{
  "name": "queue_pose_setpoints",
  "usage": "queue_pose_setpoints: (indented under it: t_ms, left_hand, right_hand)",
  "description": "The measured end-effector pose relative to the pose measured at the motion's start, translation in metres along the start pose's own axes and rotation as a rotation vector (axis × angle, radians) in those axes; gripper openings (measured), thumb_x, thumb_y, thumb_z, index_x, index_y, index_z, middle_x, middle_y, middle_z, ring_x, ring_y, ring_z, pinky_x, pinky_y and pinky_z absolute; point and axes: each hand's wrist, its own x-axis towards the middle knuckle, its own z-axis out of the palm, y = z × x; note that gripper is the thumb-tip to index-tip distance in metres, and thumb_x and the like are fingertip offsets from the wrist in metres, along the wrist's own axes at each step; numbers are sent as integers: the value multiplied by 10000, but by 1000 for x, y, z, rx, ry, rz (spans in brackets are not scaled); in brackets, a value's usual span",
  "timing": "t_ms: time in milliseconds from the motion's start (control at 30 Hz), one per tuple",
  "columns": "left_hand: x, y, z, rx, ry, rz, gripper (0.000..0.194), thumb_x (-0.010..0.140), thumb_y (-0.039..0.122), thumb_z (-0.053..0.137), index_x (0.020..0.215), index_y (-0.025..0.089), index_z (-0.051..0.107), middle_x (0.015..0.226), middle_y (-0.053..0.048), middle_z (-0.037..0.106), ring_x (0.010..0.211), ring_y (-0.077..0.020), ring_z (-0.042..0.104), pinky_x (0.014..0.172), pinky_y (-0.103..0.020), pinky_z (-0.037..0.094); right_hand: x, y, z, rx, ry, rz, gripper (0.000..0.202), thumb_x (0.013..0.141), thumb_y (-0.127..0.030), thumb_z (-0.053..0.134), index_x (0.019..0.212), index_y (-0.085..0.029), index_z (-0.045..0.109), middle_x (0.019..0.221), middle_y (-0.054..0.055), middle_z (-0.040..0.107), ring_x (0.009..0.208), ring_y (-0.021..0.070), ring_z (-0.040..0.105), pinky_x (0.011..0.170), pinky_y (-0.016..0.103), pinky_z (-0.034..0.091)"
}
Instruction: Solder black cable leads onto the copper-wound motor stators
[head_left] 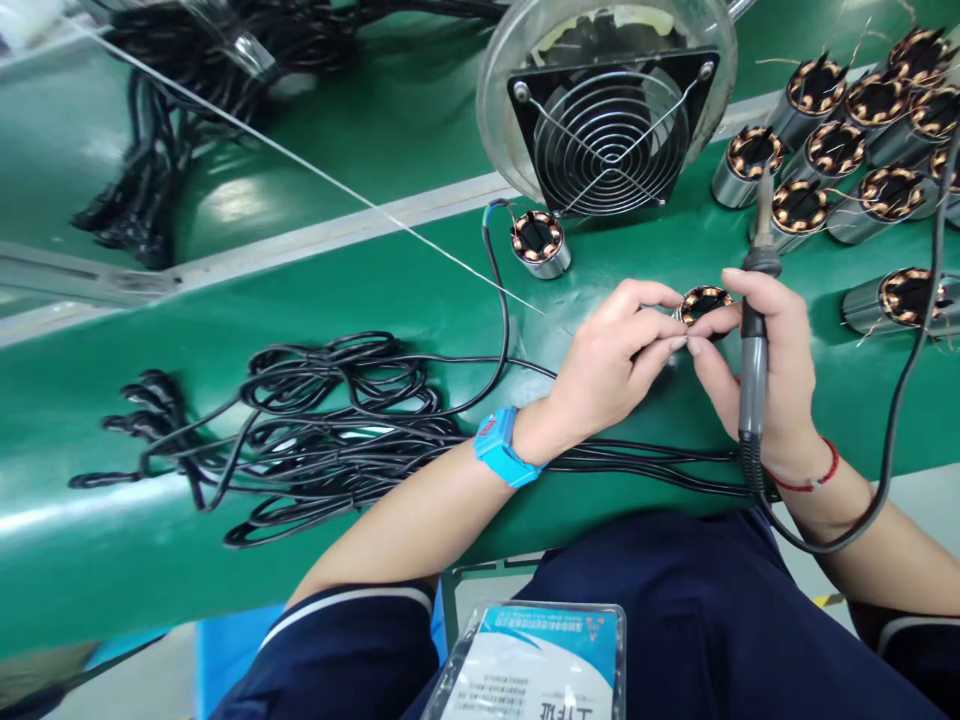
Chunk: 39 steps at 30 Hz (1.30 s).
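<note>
My left hand, with a blue band at its wrist, pinches something too small to make out beside a copper-wound motor stator. Against its fingertips, the thumb and forefinger of my right hand close at the same spot. A soldering iron is held in my right hand, its tip pointing up and away from me. The stator stands just behind the fingertips, partly hidden by them. A thin solder wire runs from the upper left down toward my left hand.
Several stators stand at the upper right, another lying below them. One stator with a black cable is before a fan. Coiled black cables cover the bench's left. The iron's cord loops over my right forearm.
</note>
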Motion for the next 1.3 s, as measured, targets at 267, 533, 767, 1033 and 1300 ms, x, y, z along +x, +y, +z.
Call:
queue_pose_setpoints:
  t_ms: [267,533,767,1033,1300]
  left_hand:
    - [-2,-1,-1,76,-46,-18,103,832,84,549,837,186,562,952,-68,625,900,-176,588,766,-326,512]
    - [3,-5,2,-78,28,-158,170,752,-1,539,735,168,545,840,-32,588,775,-120,551,658,-249,465]
    - [3,-10,4,-194,32,-292,148,727,16,549,702,161,563,844,-20,590,692,-94,514,572,-223,418]
    - [5,-11,4,-219,84,-322,117,726,48,586,681,155,574,819,-12,609,765,-111,552,690,-257,457]
    - [3,-9,9,-281,55,-351,143,706,16,567,648,147,559,832,-24,619,744,-101,542,619,-226,424]
  right_hand:
    - [1,7,-1,41,-50,6,464,863,-195,607,1284,-305,446,818,-38,672,880,205,662,877,433,495]
    - [7,16,-22,32,-327,-68,586,839,-155,572,1381,-289,397,1151,35,691,1129,257,618,969,490,468]
    - [12,23,-20,-63,-241,-131,494,868,-216,626,1319,-312,448,897,-2,704,883,234,654,784,437,506]
    - [19,20,4,-115,-125,-82,429,871,-189,585,1275,-276,467,841,-24,679,835,198,654,778,396,522]
    - [-10,6,-21,-14,91,39,372,954,-337,522,1315,-249,548,808,4,723,784,192,711,786,383,572]
